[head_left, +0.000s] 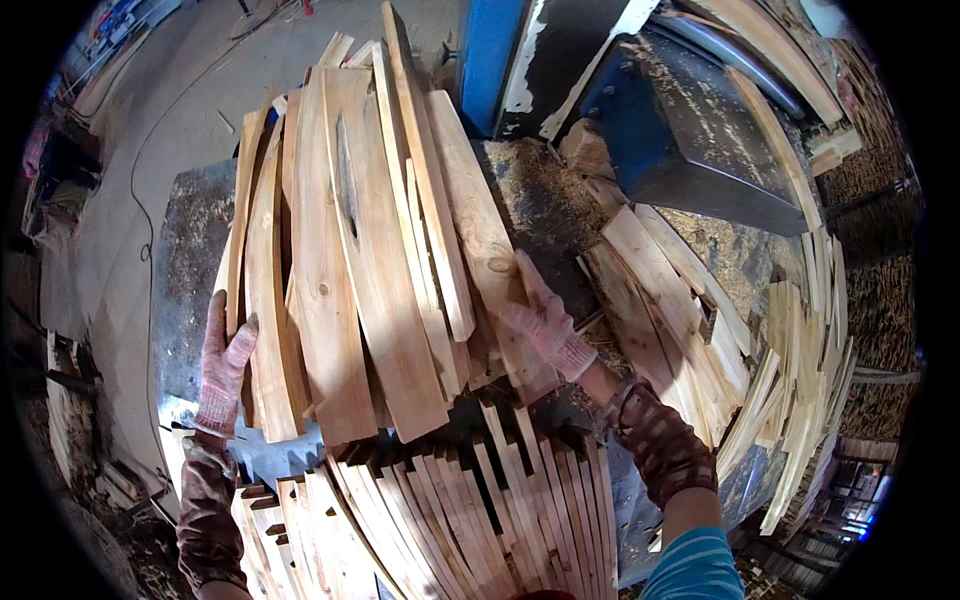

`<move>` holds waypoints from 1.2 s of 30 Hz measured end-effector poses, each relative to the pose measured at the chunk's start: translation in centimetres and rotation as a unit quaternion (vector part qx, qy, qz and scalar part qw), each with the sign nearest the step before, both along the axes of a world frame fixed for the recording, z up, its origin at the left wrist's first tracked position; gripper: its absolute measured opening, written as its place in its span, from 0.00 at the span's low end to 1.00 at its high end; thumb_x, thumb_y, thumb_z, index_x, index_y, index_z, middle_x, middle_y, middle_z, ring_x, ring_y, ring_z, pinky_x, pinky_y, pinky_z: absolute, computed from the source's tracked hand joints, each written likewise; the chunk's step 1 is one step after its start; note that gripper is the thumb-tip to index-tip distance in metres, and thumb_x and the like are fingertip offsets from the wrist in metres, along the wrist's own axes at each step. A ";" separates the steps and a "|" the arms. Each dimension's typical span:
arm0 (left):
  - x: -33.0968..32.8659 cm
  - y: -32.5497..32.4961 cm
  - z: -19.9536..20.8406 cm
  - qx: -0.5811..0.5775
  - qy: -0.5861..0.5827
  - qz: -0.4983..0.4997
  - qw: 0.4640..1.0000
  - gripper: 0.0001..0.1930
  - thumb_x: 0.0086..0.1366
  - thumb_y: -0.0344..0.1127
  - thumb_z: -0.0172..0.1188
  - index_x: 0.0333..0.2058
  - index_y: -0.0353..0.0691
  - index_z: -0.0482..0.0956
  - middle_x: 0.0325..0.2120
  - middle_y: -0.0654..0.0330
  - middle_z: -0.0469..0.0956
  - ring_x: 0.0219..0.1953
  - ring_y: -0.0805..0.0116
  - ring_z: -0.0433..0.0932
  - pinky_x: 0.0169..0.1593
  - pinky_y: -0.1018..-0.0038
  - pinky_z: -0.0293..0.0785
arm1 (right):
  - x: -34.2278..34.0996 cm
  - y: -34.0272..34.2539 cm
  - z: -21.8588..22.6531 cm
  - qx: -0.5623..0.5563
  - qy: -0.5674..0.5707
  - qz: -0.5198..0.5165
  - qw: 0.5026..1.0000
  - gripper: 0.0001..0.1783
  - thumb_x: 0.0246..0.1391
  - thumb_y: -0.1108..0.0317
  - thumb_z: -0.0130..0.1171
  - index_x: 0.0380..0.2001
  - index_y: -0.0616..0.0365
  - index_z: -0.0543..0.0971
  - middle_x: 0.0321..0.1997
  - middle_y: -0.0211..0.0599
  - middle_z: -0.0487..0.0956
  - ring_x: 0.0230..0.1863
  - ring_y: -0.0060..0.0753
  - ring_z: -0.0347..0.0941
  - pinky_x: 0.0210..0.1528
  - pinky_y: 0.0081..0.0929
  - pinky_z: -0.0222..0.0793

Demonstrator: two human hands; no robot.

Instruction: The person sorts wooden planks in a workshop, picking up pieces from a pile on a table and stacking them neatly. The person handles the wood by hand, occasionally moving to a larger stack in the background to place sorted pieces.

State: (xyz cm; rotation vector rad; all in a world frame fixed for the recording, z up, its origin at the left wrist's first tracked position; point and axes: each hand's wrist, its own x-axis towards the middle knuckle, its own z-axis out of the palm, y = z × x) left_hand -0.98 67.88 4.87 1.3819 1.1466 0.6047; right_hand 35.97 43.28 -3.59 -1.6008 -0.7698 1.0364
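A loose stack of sawn wooden boards (328,290) lies lengthwise in front of me, some wide, some narrow strips. My left hand (225,365), in a pinkish knit glove, rests against the stack's left side. Its thumb and fingers are apart beside a narrow board (268,300). On the right, my gloved right hand (548,320) lies along the edge of a knotted board (478,225), fingers stretched out. One long strip (425,170) lies on top of the others, reaching past their far ends. The undersides of both hands are hidden.
A row of upright-edged strips (450,510) lies nearest me. The metal table (190,230) is dusted with sawdust. Beyond the right hand are more boards (660,300), a pile of thin offcuts (800,350) and a dark metal machine housing (700,150). A blue post (490,65) stands behind.
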 end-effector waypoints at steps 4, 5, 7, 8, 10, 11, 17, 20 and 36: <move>-0.6 0.3 -0.6 0.001 -0.031 -0.001 1.000 0.52 0.57 0.52 0.72 0.70 0.34 0.52 0.64 0.51 0.64 0.62 0.64 0.68 0.64 0.68 0.66 | -1.4 3.0 -1.0 0.089 0.016 0.007 0.996 0.56 0.54 0.52 0.69 0.75 0.53 0.46 0.74 0.45 0.57 0.74 0.40 0.54 0.71 0.35 0.56; -0.5 0.8 -0.7 0.002 -0.042 -0.007 0.999 0.52 0.57 0.52 0.72 0.70 0.34 0.52 0.64 0.51 0.65 0.62 0.64 0.68 0.64 0.68 0.66 | -1.4 3.6 -2.5 0.113 -0.042 0.009 0.993 0.56 0.54 0.52 0.69 0.75 0.54 0.45 0.74 0.46 0.58 0.73 0.40 0.56 0.70 0.35 0.58; 0.5 1.5 0.3 0.016 -0.027 -0.041 0.999 0.52 0.57 0.55 0.71 0.70 0.34 0.53 0.63 0.52 0.66 0.61 0.65 0.69 0.63 0.68 0.68 | -2.1 5.6 -5.0 0.145 0.079 -0.001 0.986 0.57 0.54 0.52 0.69 0.74 0.59 0.43 0.73 0.48 0.59 0.72 0.41 0.58 0.70 0.35 0.59; 0.4 1.7 0.6 0.021 -0.016 -0.048 0.998 0.52 0.57 0.56 0.71 0.70 0.34 0.53 0.62 0.52 0.67 0.60 0.65 0.69 0.62 0.68 0.68 | -3.6 7.4 -3.0 0.131 0.085 -0.001 0.988 0.58 0.54 0.49 0.68 0.73 0.62 0.43 0.71 0.50 0.60 0.71 0.43 0.58 0.71 0.36 0.56; -1.1 2.1 0.1 0.020 -0.009 -0.008 1.000 0.50 0.57 0.60 0.69 0.68 0.35 0.59 0.57 0.55 0.71 0.56 0.67 0.73 0.59 0.69 0.71 | -6.9 10.6 1.9 0.106 0.095 -0.003 0.990 0.60 0.53 0.43 0.67 0.72 0.68 0.44 0.67 0.54 0.62 0.69 0.46 0.59 0.73 0.40 0.50; -1.1 3.7 -0.8 0.017 -0.018 -0.015 1.000 0.49 0.57 0.60 0.69 0.67 0.36 0.60 0.56 0.56 0.72 0.55 0.67 0.73 0.58 0.69 0.72 | -7.6 11.5 -0.1 0.104 0.057 -0.033 0.992 0.60 0.52 0.43 0.68 0.71 0.68 0.45 0.66 0.54 0.62 0.67 0.46 0.60 0.72 0.39 0.53; -3.1 8.0 1.8 0.011 -0.040 -0.016 0.999 0.39 0.59 0.58 0.69 0.59 0.37 0.70 0.48 0.59 0.78 0.47 0.70 0.78 0.50 0.71 0.78 | -15.2 16.9 -0.2 0.050 0.048 -0.010 0.998 0.73 0.45 0.31 0.66 0.71 0.70 0.34 0.72 0.60 0.52 0.74 0.54 0.47 0.73 0.39 0.51; -6.5 10.8 1.1 -0.005 0.029 -0.009 1.000 0.37 0.60 0.55 0.68 0.61 0.38 0.70 0.49 0.58 0.79 0.47 0.71 0.78 0.50 0.72 0.78 | -16.3 17.6 0.8 -0.022 -0.036 0.005 0.999 0.76 0.45 0.28 0.64 0.71 0.71 0.30 0.75 0.59 0.46 0.75 0.56 0.45 0.74 0.39 0.50; -16.0 -14.0 4.0 0.329 0.239 0.102 0.908 0.26 0.70 0.27 0.53 0.66 0.41 0.63 0.66 0.55 0.62 0.69 0.57 0.59 0.67 0.64 0.64 | -12.0 17.8 6.8 -0.157 -0.015 -0.076 0.984 0.68 0.40 0.42 0.72 0.73 0.66 0.45 0.67 0.65 0.64 0.69 0.55 0.62 0.68 0.37 0.63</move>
